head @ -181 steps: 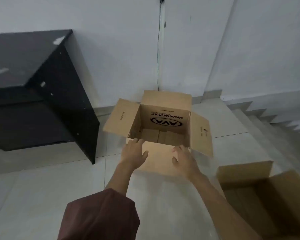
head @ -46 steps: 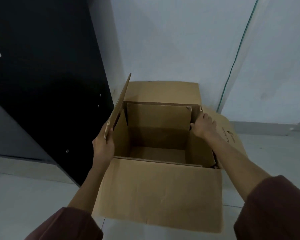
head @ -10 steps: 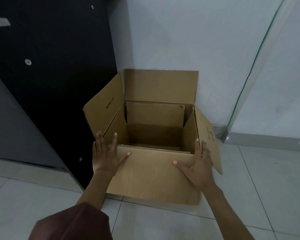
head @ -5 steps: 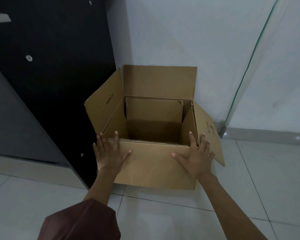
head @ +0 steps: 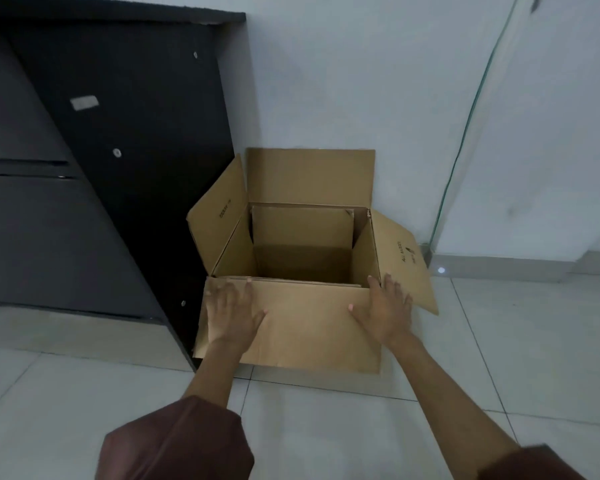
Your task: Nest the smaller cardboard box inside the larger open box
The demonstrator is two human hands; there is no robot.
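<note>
A larger open cardboard box stands on the tiled floor against the white wall, its four flaps spread out. Inside it sits a smaller cardboard box, whose back wall shows just within the larger one's rim; its bottom is in shadow. My left hand lies flat, fingers spread, on the left of the folded-down front flap. My right hand lies flat on the right of that flap, near the box's front right corner. Neither hand grips anything.
A tall black cabinet stands close to the box's left side, touching its left flap. A green cable runs down the wall to the right. Pale floor tiles stretch to the right and in front.
The box now sits farther from me, closer to the wall and cabinet, with both hands still flat on its front flap. More of the cabinet's top has come into view.
</note>
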